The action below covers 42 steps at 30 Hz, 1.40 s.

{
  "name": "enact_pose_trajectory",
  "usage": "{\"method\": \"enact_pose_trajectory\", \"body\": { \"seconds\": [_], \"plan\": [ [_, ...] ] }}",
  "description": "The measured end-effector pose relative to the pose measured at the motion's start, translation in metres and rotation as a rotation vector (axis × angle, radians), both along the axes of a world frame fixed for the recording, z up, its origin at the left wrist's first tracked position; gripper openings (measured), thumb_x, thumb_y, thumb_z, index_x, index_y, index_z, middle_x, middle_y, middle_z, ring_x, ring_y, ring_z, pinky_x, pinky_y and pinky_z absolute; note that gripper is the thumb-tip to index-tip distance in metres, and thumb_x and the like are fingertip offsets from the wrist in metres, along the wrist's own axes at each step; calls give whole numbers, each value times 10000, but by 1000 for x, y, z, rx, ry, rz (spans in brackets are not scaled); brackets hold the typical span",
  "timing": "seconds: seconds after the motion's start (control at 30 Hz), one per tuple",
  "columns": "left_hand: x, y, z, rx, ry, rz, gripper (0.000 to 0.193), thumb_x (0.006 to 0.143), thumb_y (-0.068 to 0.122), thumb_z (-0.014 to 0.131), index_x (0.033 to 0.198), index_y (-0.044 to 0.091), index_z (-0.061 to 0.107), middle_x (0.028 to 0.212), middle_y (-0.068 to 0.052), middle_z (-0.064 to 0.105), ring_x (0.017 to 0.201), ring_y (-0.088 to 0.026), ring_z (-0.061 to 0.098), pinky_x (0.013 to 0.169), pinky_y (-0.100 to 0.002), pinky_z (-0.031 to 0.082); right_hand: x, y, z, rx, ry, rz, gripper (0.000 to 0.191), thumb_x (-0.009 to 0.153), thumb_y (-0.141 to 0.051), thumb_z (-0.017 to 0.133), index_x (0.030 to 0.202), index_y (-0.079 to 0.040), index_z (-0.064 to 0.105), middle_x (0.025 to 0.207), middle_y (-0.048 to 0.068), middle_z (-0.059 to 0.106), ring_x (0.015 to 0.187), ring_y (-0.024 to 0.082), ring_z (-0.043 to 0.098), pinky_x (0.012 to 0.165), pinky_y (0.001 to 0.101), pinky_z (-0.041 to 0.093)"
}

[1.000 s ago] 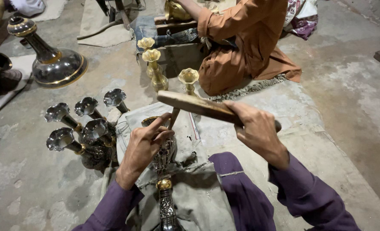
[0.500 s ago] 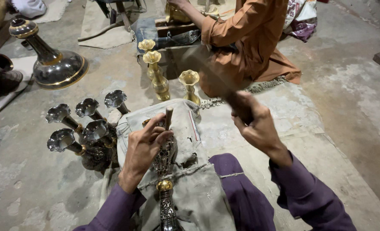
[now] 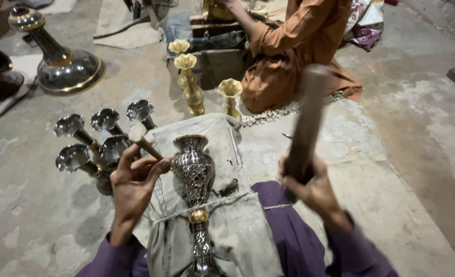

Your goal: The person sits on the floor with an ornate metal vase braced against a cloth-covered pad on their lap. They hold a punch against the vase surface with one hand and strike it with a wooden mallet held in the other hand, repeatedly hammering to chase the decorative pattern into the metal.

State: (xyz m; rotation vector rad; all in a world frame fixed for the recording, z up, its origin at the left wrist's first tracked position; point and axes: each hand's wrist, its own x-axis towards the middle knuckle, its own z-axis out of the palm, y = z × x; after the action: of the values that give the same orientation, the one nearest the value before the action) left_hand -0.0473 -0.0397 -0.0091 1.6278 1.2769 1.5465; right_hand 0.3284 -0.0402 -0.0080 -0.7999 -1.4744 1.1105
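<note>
A silver engraved metal vase [image 3: 195, 174] with a gold band lies on a grey cloth pad [image 3: 222, 231], tied down by a cord across my lap. My left hand [image 3: 133, 184] holds a short chisel-like punch [image 3: 143, 140] beside the vase's body, its tip near the metal. My right hand [image 3: 313, 191] grips a wooden mallet [image 3: 306, 123] raised upright, well above and to the right of the vase.
Several silver vases [image 3: 96, 141] stand at the left. Three gold vases [image 3: 191, 84] stand beyond the pad. A person in orange clothing [image 3: 294, 51] sits at the back. A large dark metal base [image 3: 66, 69] rests at far left on the concrete floor.
My right hand has swung the mallet from lying level over the punch up to an upright raised position. My left hand has drawn the punch aside to the left, baring the vase.
</note>
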Motion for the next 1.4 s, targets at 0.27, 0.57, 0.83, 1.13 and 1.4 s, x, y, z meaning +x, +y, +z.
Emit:
{"method": "enact_pose_trajectory", "body": {
  "seconds": [0.27,0.57,0.83,1.13,1.4],
  "plan": [
    [2,0,-4,-169,-140,-293,616,884,0,726,1444,73,480,977,-161,797,885,-223,789,797,-352,683,-57,-38,-68,-270,45,112,270,858,26,773,1018,-27,562,960,60,641,846,140,677,731,324,594],
    [20,18,13,66,414,-508,472,871,99,790,1327,143,676,941,-36,814,809,-105,789,719,-288,643,-36,-51,-43,-144,-259,-230,440,825,-161,797,1166,-63,536,822,-19,633,730,65,633,649,250,552],
    [26,22,25,36,597,-560,458,851,213,760,1304,238,693,930,-4,818,765,-140,800,691,-285,638,-37,-52,-44,-124,-418,-376,352,806,-197,851,1044,-44,641,779,-32,625,699,52,597,609,240,528],
    [28,24,38,85,660,-641,451,877,265,727,1319,193,672,914,-2,810,706,-164,767,648,-338,596,-41,-50,-30,20,-562,-462,282,841,-227,839,929,-36,652,594,-21,535,537,77,485,481,289,405],
    [31,21,43,13,674,-632,446,888,292,697,1325,211,657,911,18,813,694,-146,773,633,-325,593,-37,-46,-37,158,-622,-514,308,872,-238,821,1010,-47,624,586,28,558,489,110,550,480,305,459]
  ]
}}
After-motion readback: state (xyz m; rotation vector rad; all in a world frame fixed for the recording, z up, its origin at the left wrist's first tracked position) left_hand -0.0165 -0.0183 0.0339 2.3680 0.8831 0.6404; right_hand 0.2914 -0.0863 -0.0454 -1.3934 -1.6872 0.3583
